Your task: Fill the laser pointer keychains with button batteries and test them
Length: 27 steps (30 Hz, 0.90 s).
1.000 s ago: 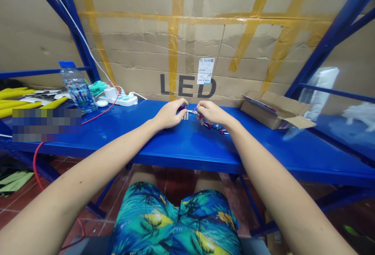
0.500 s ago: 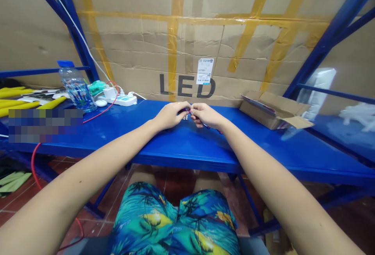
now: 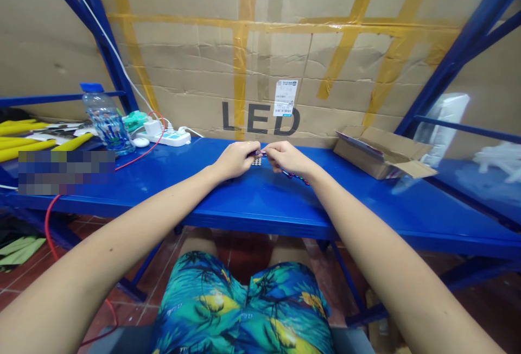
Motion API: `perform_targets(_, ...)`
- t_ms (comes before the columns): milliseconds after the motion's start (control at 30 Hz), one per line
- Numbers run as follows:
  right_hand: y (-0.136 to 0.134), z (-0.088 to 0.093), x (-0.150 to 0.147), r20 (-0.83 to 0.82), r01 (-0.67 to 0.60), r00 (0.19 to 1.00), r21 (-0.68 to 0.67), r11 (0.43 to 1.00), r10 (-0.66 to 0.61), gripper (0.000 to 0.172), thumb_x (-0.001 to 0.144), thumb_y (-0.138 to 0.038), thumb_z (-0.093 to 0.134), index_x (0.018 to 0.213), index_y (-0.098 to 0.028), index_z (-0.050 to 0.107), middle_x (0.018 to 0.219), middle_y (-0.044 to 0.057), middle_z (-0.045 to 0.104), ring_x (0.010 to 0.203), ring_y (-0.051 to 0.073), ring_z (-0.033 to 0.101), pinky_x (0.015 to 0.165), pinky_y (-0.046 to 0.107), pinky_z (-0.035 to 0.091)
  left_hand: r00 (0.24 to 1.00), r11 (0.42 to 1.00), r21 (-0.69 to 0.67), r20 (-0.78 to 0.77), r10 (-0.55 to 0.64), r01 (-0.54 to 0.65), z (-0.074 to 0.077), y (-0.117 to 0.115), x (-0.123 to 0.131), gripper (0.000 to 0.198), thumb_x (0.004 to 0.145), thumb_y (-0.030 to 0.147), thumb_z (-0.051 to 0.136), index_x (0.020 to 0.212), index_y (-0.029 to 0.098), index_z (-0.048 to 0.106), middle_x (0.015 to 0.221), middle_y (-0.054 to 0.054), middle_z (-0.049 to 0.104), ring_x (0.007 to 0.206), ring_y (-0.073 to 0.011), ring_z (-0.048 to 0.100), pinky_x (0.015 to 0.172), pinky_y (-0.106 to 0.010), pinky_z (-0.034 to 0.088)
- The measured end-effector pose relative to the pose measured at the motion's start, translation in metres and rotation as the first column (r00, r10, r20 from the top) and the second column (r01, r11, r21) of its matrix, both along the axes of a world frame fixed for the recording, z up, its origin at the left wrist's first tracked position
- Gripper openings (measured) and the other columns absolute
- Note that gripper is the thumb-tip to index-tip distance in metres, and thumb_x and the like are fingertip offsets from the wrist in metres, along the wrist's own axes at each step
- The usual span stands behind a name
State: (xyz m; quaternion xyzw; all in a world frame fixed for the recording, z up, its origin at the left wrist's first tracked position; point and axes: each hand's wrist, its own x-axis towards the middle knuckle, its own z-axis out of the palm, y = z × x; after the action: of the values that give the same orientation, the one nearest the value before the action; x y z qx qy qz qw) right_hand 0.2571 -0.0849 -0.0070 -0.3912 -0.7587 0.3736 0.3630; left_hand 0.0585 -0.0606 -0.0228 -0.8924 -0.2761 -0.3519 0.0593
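My left hand [image 3: 236,159] is closed in a pinch, its fingertips meeting one end of a thin purplish stick [image 3: 263,153]. On the other end, my right hand [image 3: 287,157] pinches with thumb and forefinger. The stick is tiny here, and fingers cover most of it. Small shiny silver balls [image 3: 256,162] lie grouped on the blue table just beside my left fingertips, partly hidden by the hand. Under my right hand and wrist lie several small coloured sticks [image 3: 295,177] in blue, red and green, partly covered.
A water bottle [image 3: 108,120], a white power strip [image 3: 173,138] and a red cable [image 3: 140,157] are on the left of the blue table [image 3: 260,202]. An open cardboard box [image 3: 366,156] stands at right. Taped cardboard [image 3: 195,71] forms the back, between blue frame posts.
My hands have drawn slightly apart at the fingertips, with the stick between them. More of the silver balls and coloured sticks on the table now show.
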Motion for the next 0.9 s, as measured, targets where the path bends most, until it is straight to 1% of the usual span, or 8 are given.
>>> perform_targets(200,-0.002,0.000,-0.006,0.168,0.107,0.975,0.207,0.972,-0.143,0.025,0.089,-0.017,0.040,0.067,-0.018,0.053,0.048,-0.004,0.043,0.046,0.011,0.039,0.048,0.025,0.030,1.000,1.000,-0.030,0.015,-0.006,0.006,-0.002,0.000,0.001,0.011,0.088,0.020,0.050,0.077,0.021,0.051,0.073,-0.003,0.061,0.067,-0.0176,0.054,0.063,-0.029,0.036)
perform_targets(300,-0.003,0.001,-0.009,0.228,0.134,0.949,0.330,0.935,-0.217,0.025,0.085,-0.016,0.040,0.063,-0.018,0.052,0.052,-0.003,0.046,0.053,0.012,0.040,0.053,0.026,0.029,0.999,0.998,-0.058,0.033,-0.016,0.018,-0.003,0.002,0.002,0.008,0.086,0.017,0.050,0.078,0.021,0.050,0.074,-0.003,0.061,0.068,-0.0176,0.055,0.065,-0.029,0.038)
perform_targets(400,0.000,0.000,-0.010,0.273,0.145,0.925,0.389,0.910,-0.264,0.024,0.084,-0.016,0.040,0.063,-0.017,0.052,0.058,-0.001,0.050,0.059,0.013,0.043,0.057,0.027,0.029,0.999,0.995,-0.095,0.042,-0.021,0.025,-0.003,0.001,0.004,0.007,0.085,0.017,0.051,0.079,0.021,0.050,0.075,-0.003,0.062,0.069,-0.0176,0.055,0.065,-0.029,0.038)
perform_targets(467,0.002,0.000,-0.009,0.300,0.142,0.913,0.398,0.906,-0.276,0.023,0.083,-0.017,0.040,0.064,-0.016,0.054,0.062,0.000,0.054,0.062,0.014,0.046,0.058,0.027,0.030,0.999,0.991,-0.136,0.046,-0.004,0.010,-0.002,-0.002,0.005,0.006,0.087,0.023,0.054,0.082,0.021,0.051,0.075,-0.002,0.062,0.069,-0.0178,0.056,0.065,-0.029,0.038)
perform_targets(600,0.003,0.001,-0.006,0.329,0.151,0.897,0.397,0.905,-0.294,0.022,0.084,-0.015,0.041,0.069,-0.015,0.058,0.066,0.001,0.059,0.064,0.014,0.050,0.060,0.027,0.032,0.994,0.979,-0.176,0.024,0.107,-0.101,0.004,-0.011,0.005,0.026,0.090,0.043,0.058,0.102,0.021,0.051,0.083,-0.003,0.065,0.074,-0.0217,0.061,0.066,-0.032,0.041)
perform_targets(667,0.002,0.002,-0.004,0.338,0.159,0.888,0.409,0.899,-0.311,0.023,0.086,-0.015,0.041,0.071,-0.015,0.059,0.067,0.002,0.060,0.065,0.015,0.051,0.060,0.027,0.032,0.989,0.979,-0.143,-0.021,0.147,-0.149,0.007,-0.014,0.005,0.025,0.096,0.041,0.047,0.110,0.020,0.049,0.091,-0.007,0.067,0.081,-0.0250,0.064,0.069,-0.035,0.043)
perform_targets(733,0.002,0.003,-0.003,0.351,0.156,0.878,0.432,0.888,-0.325,0.024,0.087,-0.015,0.041,0.070,-0.015,0.058,0.067,0.003,0.060,0.066,0.015,0.051,0.061,0.028,0.031,0.982,0.980,-0.086,-0.084,0.172,-0.179,0.007,-0.015,0.005,0.022,0.100,0.034,0.037,0.111,0.019,0.050,0.095,-0.010,0.068,0.085,-0.0271,0.065,0.070,-0.037,0.043)
perform_targets(900,0.001,0.002,-0.003,0.408,0.117,0.849,0.473,0.873,-0.335,0.027,0.090,-0.013,0.043,0.064,-0.018,0.052,0.069,0.006,0.063,0.064,0.015,0.049,0.061,0.028,0.030,0.971,0.979,0.127,-0.161,0.180,-0.160,0.004,-0.011,0.006,0.020,0.100,0.028,0.041,0.103,0.017,0.058,0.099,-0.012,0.068,0.095,-0.0275,0.064,0.070,-0.035,0.043)
